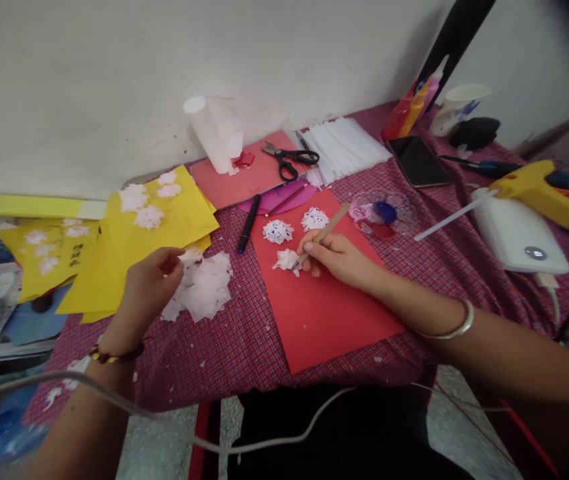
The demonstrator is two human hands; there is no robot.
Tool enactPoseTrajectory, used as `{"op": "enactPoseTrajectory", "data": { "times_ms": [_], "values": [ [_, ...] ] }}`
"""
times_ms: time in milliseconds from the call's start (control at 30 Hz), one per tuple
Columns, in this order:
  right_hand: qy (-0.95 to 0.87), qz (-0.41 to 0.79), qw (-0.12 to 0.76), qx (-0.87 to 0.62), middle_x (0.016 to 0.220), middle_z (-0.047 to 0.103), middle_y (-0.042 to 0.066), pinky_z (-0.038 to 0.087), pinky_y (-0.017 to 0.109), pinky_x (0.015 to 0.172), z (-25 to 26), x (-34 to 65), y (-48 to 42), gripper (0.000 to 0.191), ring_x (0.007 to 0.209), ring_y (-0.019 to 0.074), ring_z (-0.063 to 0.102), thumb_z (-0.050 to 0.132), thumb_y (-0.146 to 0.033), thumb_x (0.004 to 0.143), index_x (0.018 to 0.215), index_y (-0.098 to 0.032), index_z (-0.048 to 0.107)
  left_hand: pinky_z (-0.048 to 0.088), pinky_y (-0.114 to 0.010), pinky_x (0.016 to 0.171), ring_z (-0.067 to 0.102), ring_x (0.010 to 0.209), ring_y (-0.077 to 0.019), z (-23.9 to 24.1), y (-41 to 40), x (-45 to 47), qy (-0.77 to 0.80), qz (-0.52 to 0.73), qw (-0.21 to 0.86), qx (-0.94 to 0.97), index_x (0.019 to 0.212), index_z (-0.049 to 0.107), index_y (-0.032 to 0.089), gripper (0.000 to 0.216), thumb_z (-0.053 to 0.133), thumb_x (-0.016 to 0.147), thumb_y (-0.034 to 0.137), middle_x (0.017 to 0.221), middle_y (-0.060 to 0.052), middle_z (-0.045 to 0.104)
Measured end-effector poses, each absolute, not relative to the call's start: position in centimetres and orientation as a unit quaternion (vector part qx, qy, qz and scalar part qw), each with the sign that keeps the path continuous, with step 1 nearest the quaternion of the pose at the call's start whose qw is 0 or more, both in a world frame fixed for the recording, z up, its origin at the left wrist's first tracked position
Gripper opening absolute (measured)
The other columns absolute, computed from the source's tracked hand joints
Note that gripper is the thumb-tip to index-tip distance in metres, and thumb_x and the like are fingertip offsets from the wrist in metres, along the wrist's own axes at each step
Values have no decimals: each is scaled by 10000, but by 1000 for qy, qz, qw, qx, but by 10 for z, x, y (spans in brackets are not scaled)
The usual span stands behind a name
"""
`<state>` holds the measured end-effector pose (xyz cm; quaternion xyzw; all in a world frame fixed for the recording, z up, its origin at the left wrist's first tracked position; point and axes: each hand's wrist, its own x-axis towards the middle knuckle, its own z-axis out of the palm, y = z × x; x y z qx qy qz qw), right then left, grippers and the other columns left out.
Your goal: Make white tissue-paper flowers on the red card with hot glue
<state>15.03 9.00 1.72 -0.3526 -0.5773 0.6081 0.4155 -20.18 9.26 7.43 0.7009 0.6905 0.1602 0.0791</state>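
Note:
My right hand (pixel 331 257) grips a flat beige wooden-looking stick (pixel 333 223), slanted with its lower end at a small white paper flower (pixel 287 259). That flower rests on a red sheet (pixel 324 313). Two more paper flowers, one of them a blue-specked flower (pixel 277 231), lie above it on the sheet; both have blue specks. My left hand (pixel 157 277) is raised beside a heap of pale pink paper flower shapes (pixel 207 287), its fingers curled towards the thumb. Whatever may be between those fingertips is hidden.
A paint palette (pixel 385 212) with blue, red and pink sits right of the sheet. Around lie a black marker (pixel 249 223), scissors (pixel 289 160), yellow sheets (pixel 139 260), a phone (pixel 418 162), a yellow glue gun (pixel 544 193) and a white power bank (pixel 521 230). A pale cable (pixel 264 441) crosses the foreground.

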Motion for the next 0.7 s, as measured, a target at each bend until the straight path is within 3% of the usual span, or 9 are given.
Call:
{"op": "enactPoseTrajectory", "data": {
  "times_ms": [167,300,400,500,600,700],
  "values": [
    [-580,613,414,-342,666,620,-14,454,215,505,18,148,89,186,522,81,548,524,-297,985,845,-184,570,493,-311,681,634,711,-181,81,86,-203,690,221,123,678,1098,630,213,364,628,798,419,791,-1,663],
    [-586,612,417,-330,682,605,-12,456,203,498,21,146,87,184,523,74,531,509,-260,988,836,-176,572,488,-359,691,630,730,-214,86,80,-199,712,194,128,662,861,668,226,216,647,795,430,771,-21,678],
    [-590,608,422,-322,683,599,-12,450,195,493,23,145,85,181,524,72,526,490,-222,989,833,-172,567,515,-410,827,637,898,-246,93,73,-192,691,240,144,667,783,641,216,172,681,785,383,973,-43,693],
    [-595,605,423,-317,693,597,-13,451,189,500,25,144,83,183,528,67,523,493,-213,989,830,-166,572,526,-437,937,615,1079,-258,101,68,-179,660,348,284,602,783,577,219,155,655,818,349,1171,-33,665],
    [-591,606,424,-321,683,591,-16,460,193,514,25,144,82,179,536,71,534,485,-202,993,843,-163,574,563,-388,868,638,963,-205,101,68,-164,618,410,449,498,753,498,230,142,564,847,314,982,-33,672],
    [-583,612,428,-320,661,584,-20,459,198,512,25,144,82,169,543,81,546,481,-182,992,848,-165,569,535,-296,650,577,689,-138,92,72,-144,608,382,490,494,728,501,219,150,600,822,284,753,-2,583]
  ]
}}
